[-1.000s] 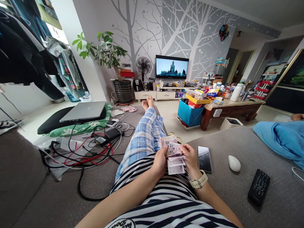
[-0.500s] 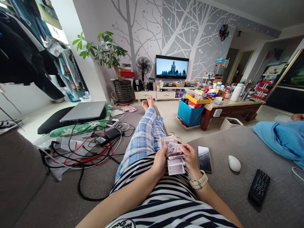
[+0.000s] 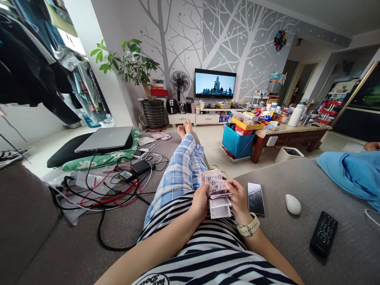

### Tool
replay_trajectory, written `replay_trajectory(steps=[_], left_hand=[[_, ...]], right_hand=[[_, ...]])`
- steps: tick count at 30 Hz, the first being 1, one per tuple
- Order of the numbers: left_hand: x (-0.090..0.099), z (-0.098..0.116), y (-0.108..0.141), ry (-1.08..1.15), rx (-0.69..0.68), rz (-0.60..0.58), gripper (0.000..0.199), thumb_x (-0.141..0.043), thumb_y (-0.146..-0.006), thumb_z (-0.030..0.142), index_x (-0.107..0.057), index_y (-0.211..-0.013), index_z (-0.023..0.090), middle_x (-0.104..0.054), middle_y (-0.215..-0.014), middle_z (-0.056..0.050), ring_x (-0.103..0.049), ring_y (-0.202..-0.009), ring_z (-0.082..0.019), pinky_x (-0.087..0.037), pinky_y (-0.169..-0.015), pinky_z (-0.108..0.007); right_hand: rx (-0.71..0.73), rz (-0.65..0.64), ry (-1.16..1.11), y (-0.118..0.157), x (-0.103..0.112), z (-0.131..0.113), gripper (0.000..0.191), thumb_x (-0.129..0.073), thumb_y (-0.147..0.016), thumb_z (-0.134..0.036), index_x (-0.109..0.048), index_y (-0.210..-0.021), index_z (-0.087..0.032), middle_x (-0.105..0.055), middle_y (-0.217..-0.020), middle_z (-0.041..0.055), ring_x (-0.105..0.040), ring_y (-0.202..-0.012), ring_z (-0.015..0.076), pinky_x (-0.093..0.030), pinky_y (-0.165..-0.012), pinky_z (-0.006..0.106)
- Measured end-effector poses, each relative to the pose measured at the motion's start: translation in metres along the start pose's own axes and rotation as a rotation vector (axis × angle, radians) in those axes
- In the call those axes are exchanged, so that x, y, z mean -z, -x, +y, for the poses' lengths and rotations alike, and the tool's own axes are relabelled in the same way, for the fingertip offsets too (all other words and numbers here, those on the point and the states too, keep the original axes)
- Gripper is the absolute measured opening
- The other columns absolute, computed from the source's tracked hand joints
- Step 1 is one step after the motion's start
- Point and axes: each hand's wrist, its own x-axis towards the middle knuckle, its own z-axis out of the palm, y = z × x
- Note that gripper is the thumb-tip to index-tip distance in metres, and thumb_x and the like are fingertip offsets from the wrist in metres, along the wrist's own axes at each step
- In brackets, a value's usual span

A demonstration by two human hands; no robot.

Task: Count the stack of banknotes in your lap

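Note:
A bundle of purple banknotes (image 3: 219, 186) marked with a 5 is held over my lap between both hands. My left hand (image 3: 200, 201) grips the notes at their left side, its fingers mostly hidden behind them. At the right side, my right hand (image 3: 238, 198) pinches the front notes between thumb and fingers; a pale watch (image 3: 249, 225) is on that wrist. Lower notes (image 3: 220, 211) fan out downward, toward my striped shirt (image 3: 204, 247). A smartphone (image 3: 255, 198) lies on the sofa just right of my right hand.
On the grey sofa (image 3: 276, 245) are a white mouse (image 3: 293, 204) and a black remote (image 3: 323, 234) to the right. Tangled cables (image 3: 103, 194) and a closed laptop (image 3: 104, 139) lie left. A cluttered table (image 3: 297, 132) and a blue box (image 3: 237, 142) stand ahead.

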Motion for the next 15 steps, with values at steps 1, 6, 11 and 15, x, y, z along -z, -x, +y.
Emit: replay_trajectory(steps=[1, 6, 11, 15], left_hand=[[0.0002, -0.0002, -0.0003, 0.009, 0.02, -0.021, 0.018, -0.066, -0.068, 0.031, -0.068, -0.077, 0.015, -0.072, -0.076, -0.006, -0.063, -0.07, -0.019, -0.05, -0.073, -0.03], [0.0002, -0.0005, -0.0014, 0.047, 0.061, -0.026, 0.026, -0.066, -0.069, 0.03, -0.069, -0.088, 0.012, -0.073, -0.081, -0.008, -0.066, -0.075, -0.021, -0.051, -0.08, -0.033], [-0.0011, 0.0011, -0.0002, 0.058, 0.036, -0.042, 0.033, -0.069, -0.067, 0.032, -0.068, -0.091, 0.01, -0.073, -0.08, -0.008, -0.067, -0.074, -0.02, -0.051, -0.081, -0.033], [-0.0022, 0.0038, 0.0019, 0.052, 0.065, -0.036, 0.028, -0.069, -0.067, 0.029, -0.068, -0.088, 0.011, -0.073, -0.079, -0.008, -0.066, -0.071, -0.019, -0.052, -0.074, -0.031]], right_hand=[[0.002, -0.001, -0.003, 0.0001, -0.0002, -0.0003, 0.032, -0.067, -0.079, -0.046, -0.057, -0.069, -0.017, -0.05, -0.063, -0.0017, -0.043, -0.058, 0.0102, -0.034, -0.055, 0.022], [-0.022, -0.007, -0.037, 0.0012, -0.0012, -0.0012, 0.036, -0.064, -0.081, -0.049, -0.055, -0.066, -0.017, -0.049, -0.057, -0.0025, -0.04, -0.051, 0.009, -0.031, -0.05, 0.022], [-0.021, -0.019, -0.027, -0.0005, -0.0007, 0.0022, 0.036, -0.064, -0.082, -0.049, -0.056, -0.068, -0.017, -0.052, -0.055, -0.0017, -0.044, -0.051, 0.0096, -0.034, -0.052, 0.023], [-0.038, 0.058, -0.017, -0.0045, 0.0008, 0.007, 0.034, -0.073, -0.073, -0.046, -0.054, -0.071, -0.017, -0.051, -0.062, -0.003, -0.046, -0.057, 0.0094, -0.036, -0.055, 0.022]])
